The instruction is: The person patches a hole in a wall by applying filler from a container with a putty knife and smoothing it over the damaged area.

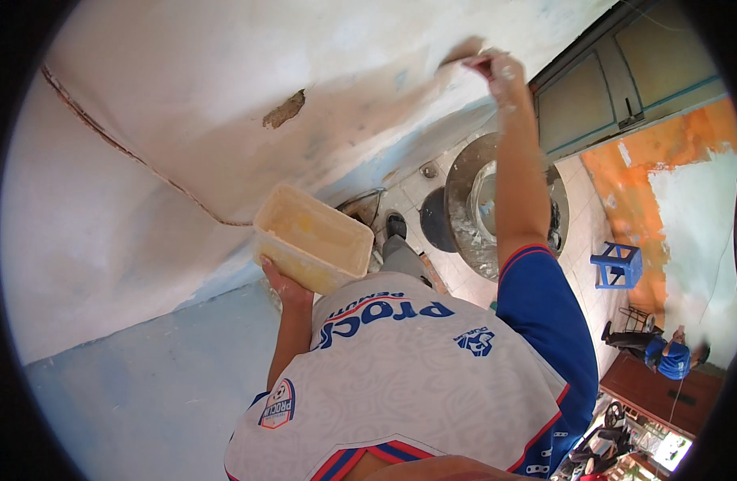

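Note:
My left hand (288, 286) grips a rectangular, translucent whitish plastic tub (348, 268) from below and along its near side. The tub is tilted, with its inside facing up; a pale yellowish smear coats the bottom and walls. My right arm reaches far up to the wall (184, 64), where my right hand (501, 70), spotted with white, is close to the plaster. Its fingers are drawn together, and motion smears them slightly; whatever they hold I cannot make out. A brownish shadow-like patch (462, 50) lies on the wall beside the fingertips.
A broken plaster hole (285, 110) and a long crack (136, 156) mark the wall. Below stands a round table (458, 180) with a basin on it. A blue stool (619, 266) and a seated person in blue (673, 358) are at right, near a wooden door (577, 100).

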Tool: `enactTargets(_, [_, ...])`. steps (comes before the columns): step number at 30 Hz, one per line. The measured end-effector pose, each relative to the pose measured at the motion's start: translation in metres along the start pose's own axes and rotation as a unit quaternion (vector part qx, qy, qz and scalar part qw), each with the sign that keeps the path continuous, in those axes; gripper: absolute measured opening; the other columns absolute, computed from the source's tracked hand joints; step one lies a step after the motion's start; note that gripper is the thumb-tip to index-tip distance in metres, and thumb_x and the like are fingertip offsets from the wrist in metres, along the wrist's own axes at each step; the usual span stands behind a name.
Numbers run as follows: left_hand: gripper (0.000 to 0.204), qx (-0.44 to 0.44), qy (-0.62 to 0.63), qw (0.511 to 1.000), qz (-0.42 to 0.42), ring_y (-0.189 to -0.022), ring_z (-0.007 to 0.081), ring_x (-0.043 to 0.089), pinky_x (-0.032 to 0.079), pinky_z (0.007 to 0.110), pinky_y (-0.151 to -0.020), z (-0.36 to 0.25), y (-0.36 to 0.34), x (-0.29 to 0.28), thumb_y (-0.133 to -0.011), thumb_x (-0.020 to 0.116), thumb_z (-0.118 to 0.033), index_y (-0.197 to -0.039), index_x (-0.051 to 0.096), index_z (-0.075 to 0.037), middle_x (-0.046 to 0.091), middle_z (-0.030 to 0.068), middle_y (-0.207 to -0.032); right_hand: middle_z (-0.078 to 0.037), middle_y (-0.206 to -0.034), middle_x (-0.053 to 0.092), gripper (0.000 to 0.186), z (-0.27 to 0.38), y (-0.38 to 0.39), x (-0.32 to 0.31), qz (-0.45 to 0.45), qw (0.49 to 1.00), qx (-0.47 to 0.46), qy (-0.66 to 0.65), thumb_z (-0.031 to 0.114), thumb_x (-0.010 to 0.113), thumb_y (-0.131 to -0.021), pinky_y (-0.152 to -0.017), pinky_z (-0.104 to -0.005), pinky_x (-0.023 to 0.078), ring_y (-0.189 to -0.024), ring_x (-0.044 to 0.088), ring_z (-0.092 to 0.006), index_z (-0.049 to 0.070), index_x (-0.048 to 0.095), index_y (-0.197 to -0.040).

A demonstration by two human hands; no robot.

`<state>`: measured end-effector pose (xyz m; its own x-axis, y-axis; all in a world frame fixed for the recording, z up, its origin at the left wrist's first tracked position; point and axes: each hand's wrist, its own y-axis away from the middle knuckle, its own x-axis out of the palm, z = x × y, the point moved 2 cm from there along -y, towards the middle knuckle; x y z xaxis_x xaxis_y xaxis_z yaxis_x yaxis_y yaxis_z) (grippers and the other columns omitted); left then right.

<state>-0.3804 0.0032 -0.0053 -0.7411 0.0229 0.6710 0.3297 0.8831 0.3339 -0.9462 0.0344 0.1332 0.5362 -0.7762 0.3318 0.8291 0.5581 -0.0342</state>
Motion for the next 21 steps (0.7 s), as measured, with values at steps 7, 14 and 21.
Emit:
enactTargets(7, [0.072,0.039,-0.001,0.999,0.000,-0.142,0.0329,0.044,0.039,0.048,-0.117,-0.004,0.006,0.006,-0.102,0.043,-0.062,-0.155,0.036,-0.013,0.044,0.0113,-0.155,-0.019,-0.096,0.076,0.028,-0.031,0.047,-0.041,0.096,0.991,-0.010,0.091,0.008,0.047,-0.091,-0.085,-0.0326,0.060,-0.078,0.070,-0.0228,-0.003,0.071,-0.082])
enactTargets(14, [0.074,0.039,-0.014,0.999,0.034,-0.142,0.0322,0.044,0.040,0.048,-0.117,-0.002,-0.002,0.009,-0.102,0.042,-0.063,-0.156,0.033,-0.013,0.043,0.0110,-0.156,-0.011,-0.077,0.069,0.021,-0.112,0.009,-0.056,0.001,0.999,0.041,-0.014,0.006,0.054,-0.093,-0.077,-0.0363,0.061,-0.072,0.066,-0.0190,-0.004,0.071,-0.087])
enactTargets(21, [0.073,0.056,-0.044,0.997,0.012,-0.142,0.0323,0.044,0.040,0.048,-0.117,-0.001,0.006,0.014,-0.103,0.040,-0.063,-0.156,0.032,-0.013,0.043,0.0113,-0.155,-0.011,-0.087,0.070,0.015,-0.021,0.040,-0.042,0.077,0.992,0.036,-0.093,0.008,0.060,-0.096,-0.072,-0.0298,0.057,-0.073,0.064,-0.0159,0.000,0.070,-0.090])
